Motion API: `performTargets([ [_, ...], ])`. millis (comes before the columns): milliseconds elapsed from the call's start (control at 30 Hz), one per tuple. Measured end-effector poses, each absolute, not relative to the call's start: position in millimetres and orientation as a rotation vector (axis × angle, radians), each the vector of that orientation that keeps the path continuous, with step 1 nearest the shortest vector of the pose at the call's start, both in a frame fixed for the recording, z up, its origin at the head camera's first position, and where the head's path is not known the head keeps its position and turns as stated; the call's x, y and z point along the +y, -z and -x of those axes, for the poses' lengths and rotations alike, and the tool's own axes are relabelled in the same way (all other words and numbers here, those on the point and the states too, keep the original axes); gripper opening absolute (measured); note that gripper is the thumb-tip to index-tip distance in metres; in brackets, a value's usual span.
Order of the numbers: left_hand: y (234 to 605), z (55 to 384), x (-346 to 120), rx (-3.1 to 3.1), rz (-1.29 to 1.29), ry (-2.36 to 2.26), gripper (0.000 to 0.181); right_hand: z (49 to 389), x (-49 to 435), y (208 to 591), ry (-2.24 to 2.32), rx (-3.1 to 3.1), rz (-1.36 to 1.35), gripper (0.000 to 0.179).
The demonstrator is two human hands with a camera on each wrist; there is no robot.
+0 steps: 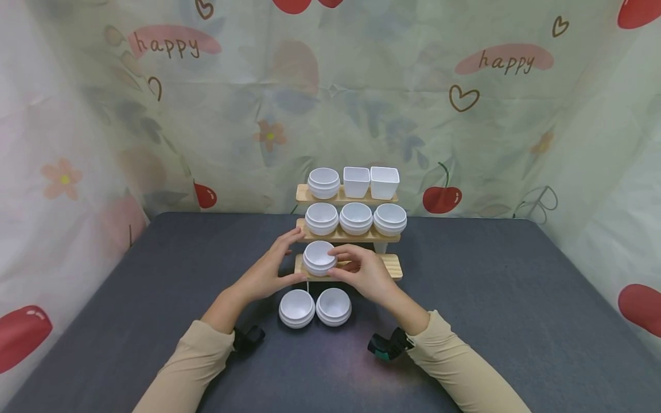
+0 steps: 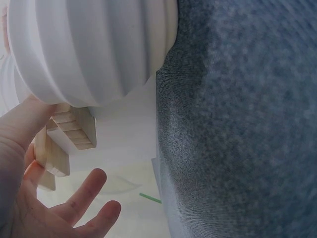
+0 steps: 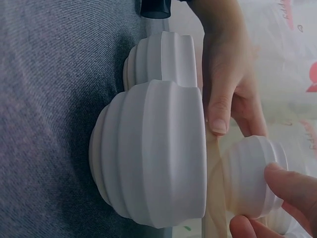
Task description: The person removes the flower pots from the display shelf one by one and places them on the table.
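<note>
My right hand (image 1: pixel 368 274) pinches the rim of a round white ribbed pot (image 1: pixel 319 257) that sits at the left end of the lowest shelf (image 1: pixel 391 267) of a wooden tiered stand. The right wrist view has this pot (image 3: pixel 250 173) between thumb and fingers. My left hand (image 1: pixel 265 269) is at the stand's left side, fingers spread; its thumb touches the lowest shelf and a finger reaches the middle shelf (image 1: pixel 351 237). On the cloth in front stand two more round white pots, the left one (image 1: pixel 296 308) beside the right one (image 1: pixel 333 307).
Three round pots stand on the middle shelf, among them a centre one (image 1: pixel 356 218). The top shelf (image 1: pixel 304 195) bears a round pot (image 1: pixel 323 182) and two square pots (image 1: pixel 384 182). A patterned curtain (image 1: pixel 335 115) hangs behind the dark tablecloth (image 1: pixel 490 298).
</note>
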State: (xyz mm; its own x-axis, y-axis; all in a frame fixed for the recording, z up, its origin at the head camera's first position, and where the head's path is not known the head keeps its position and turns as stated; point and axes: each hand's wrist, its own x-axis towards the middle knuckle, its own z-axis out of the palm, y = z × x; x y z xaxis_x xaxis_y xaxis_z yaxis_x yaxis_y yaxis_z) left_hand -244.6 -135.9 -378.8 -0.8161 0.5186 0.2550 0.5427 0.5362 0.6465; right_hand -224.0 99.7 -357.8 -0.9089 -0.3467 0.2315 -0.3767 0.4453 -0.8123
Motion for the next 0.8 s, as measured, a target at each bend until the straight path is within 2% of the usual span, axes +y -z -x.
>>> performTargets([
  [800, 378.5, 244.3, -136.0, -2.735, 0.922, 1.172, 0.084, 221.7, 101.8, 354.2, -1.461, -2.636, -0.638, 0.032],
])
